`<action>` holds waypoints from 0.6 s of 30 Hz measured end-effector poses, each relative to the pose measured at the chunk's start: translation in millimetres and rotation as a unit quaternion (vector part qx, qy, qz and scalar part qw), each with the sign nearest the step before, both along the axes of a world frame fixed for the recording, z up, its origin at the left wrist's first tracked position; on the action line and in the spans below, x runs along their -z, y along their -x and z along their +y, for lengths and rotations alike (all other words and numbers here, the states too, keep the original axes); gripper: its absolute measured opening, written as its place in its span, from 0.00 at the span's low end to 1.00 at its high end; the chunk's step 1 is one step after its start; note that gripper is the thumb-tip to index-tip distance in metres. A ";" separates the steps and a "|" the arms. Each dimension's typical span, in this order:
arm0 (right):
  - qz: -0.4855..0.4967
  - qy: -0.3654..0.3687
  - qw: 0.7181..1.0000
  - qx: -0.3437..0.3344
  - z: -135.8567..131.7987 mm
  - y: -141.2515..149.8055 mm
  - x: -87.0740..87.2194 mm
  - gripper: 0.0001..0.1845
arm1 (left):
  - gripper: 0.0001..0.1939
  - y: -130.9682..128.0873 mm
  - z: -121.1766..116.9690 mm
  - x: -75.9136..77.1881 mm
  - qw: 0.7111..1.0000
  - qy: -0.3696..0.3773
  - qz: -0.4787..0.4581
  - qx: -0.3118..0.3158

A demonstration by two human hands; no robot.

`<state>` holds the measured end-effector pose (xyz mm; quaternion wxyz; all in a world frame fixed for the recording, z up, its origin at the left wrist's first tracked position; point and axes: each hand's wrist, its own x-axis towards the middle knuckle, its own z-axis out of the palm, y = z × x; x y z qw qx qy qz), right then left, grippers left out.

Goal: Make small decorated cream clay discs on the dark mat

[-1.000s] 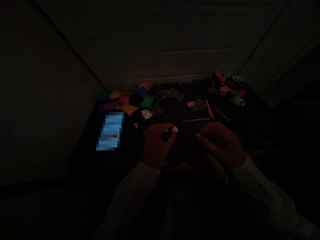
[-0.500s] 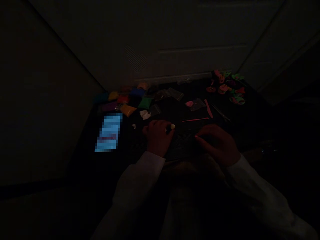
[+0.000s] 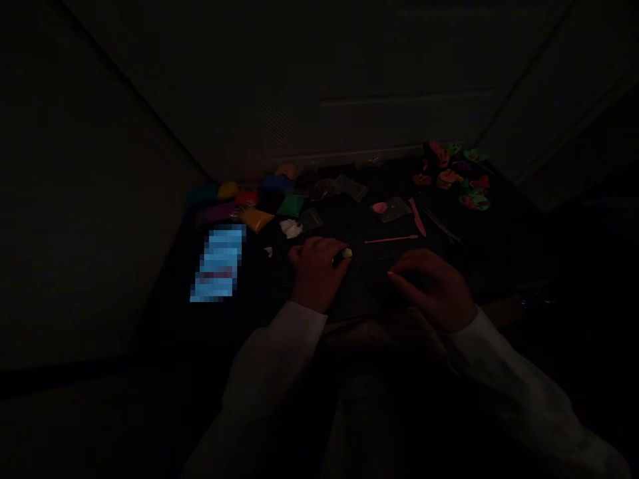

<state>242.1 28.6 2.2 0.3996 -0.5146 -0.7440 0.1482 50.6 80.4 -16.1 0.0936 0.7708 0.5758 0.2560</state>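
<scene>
My left hand (image 3: 317,271) is closed, with a small pale lump of modelling clay (image 3: 347,253) pinched between thumb and forefinger. To its right, my right hand (image 3: 434,286) hovers over the dark table, thumb and forefinger pressed together around a tiny pink bit (image 3: 390,273), perhaps clay. A pink modelling stick (image 3: 391,239) lies beyond the gap between the hands. White clay (image 3: 291,229) and a smaller white scrap (image 3: 268,252) rest just left of my left hand. The scene is very dark, so fine detail is lost.
A lit phone (image 3: 219,263) lies at the left. Behind it are several coloured clay packets (image 3: 257,218). Toward the right are a pink plastic knife (image 3: 417,217), a clear bag (image 3: 394,209), a long metallic tool (image 3: 442,225) and a cluster of colourful clay pieces (image 3: 449,176).
Both hands stay nearly in place with the same grips. My left hand has shifted very slightly, and the view has moved a touch.
</scene>
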 end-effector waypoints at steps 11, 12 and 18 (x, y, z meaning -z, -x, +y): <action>0.005 0.001 1.000 -0.006 -0.1 0.0 1.7 0.05 | 0.10 1.8 0.1 3.1 1.000 -0.001 -0.026 -0.003; 0.005 0.001 1.000 -0.007 -0.1 0.3 1.4 0.04 | 0.11 2.1 0.1 3.6 1.000 -0.003 -0.026 -0.005; -0.001 0.004 1.000 -0.012 0.2 1.3 1.5 0.04 | 0.15 4.5 -2.7 2.3 0.999 -0.021 -0.022 -0.019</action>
